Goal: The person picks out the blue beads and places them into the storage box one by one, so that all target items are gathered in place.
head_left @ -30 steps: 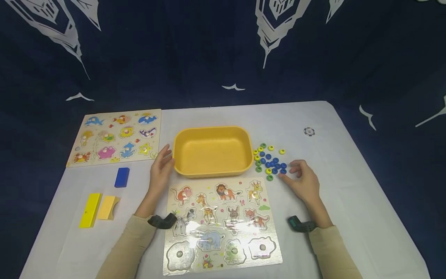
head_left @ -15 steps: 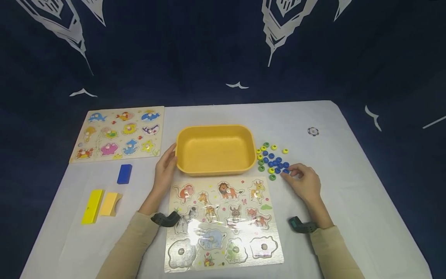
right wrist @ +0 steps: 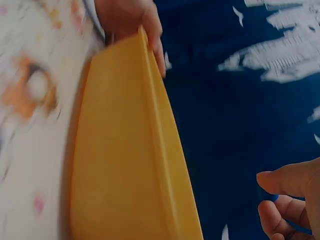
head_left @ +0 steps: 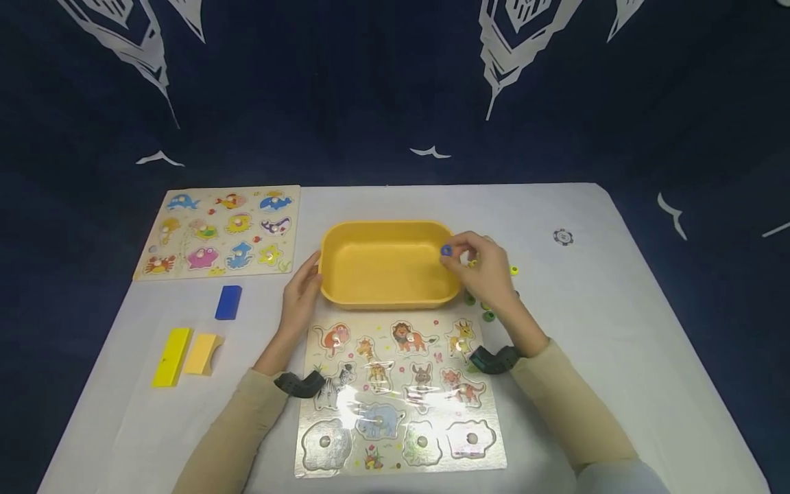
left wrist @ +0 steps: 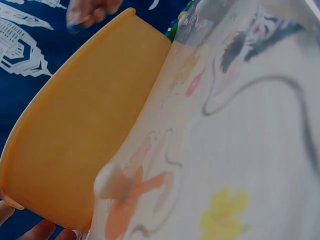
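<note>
A yellow plastic tray (head_left: 382, 274) stands at the middle of the table, with a bare floor. My left hand (head_left: 301, 298) rests against its left end, fingers along the outer wall; some fingertips (left wrist: 40, 231) show beside the tray in the left wrist view. Over the tray's right rim, my right hand (head_left: 484, 274) pinches a small blue bead (head_left: 446, 250) between thumb and fingers. The same bead (right wrist: 269, 196) is partly hidden by the fingers in the right wrist view. Loose beads lie right of the tray, mostly covered by the right hand; a green bead (head_left: 489, 316) and a yellow bead (head_left: 514, 271) show.
An animal puzzle board (head_left: 441, 465) lies in front of the tray, below both forearms. A sea-animal board (head_left: 249, 211) is at the back left. Near it lie a blue block (head_left: 228, 302), a yellow block (head_left: 172, 357) and an arched block (head_left: 203, 354). A round chip (head_left: 563, 237) lies back right.
My right hand has picked up a blue bead from the scattered beads and moved left and away from me to the tray's right rim. The left hand stays at the tray's left end.
</note>
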`<state>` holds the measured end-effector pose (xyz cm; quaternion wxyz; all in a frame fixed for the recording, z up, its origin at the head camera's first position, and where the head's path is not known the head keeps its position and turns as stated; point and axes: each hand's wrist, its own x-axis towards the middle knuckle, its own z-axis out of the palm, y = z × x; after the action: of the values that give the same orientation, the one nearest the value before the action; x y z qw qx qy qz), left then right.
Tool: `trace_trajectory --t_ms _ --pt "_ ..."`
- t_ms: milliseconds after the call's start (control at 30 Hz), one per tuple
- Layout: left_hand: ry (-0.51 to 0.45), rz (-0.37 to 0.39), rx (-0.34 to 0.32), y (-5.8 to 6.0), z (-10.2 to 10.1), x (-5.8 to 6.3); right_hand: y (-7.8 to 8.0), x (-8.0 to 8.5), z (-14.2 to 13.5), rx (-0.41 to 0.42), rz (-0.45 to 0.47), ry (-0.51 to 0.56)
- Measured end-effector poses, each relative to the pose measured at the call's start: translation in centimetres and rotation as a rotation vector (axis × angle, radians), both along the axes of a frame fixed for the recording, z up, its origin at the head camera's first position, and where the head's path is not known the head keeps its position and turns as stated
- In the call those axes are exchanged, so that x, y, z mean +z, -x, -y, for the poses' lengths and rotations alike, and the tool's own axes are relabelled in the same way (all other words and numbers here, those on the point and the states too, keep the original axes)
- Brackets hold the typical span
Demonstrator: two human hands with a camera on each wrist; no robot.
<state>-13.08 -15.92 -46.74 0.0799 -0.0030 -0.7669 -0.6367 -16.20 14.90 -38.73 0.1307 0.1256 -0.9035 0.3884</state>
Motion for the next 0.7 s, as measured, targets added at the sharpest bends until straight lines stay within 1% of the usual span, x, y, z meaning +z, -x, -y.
trace_trajectory --t_ms 67,167,200,300,400,467,567,700 --pt "0.011 -0.004 0.002 0.0 0.0 -0.1 0.8 0.4 2.7 0.057 0.010 -0.019" --pt "0.022 -0.003 0.002 -0.1 0.0 0.1 1.8 0.2 6.4 0.113 0.076 -0.062" --pt "0.012 0.000 0.005 -0.1 0.0 0.2 2.0 0.0 7.5 0.129 0.104 -0.068" --pt "0.005 0.004 0.010 -0.5 -0.4 1.1 2.6 -0.8 10.2 0.167 0.184 -0.083" --pt "0.003 -0.001 0.016 -0.9 -0.8 2.2 3.0 -1.9 12.1 0.198 0.252 -0.108" --pt "0.007 -0.009 0.018 -1.1 -1.0 2.6 3.1 -2.6 12.9 0.224 0.293 -0.147" --pt "0.009 -0.022 0.020 -1.2 -1.0 2.7 3.3 -3.4 13.9 0.273 0.333 -0.219" --pt "0.010 -0.035 0.021 -1.2 -0.9 2.4 3.5 -3.8 14.9 0.330 0.387 -0.305"
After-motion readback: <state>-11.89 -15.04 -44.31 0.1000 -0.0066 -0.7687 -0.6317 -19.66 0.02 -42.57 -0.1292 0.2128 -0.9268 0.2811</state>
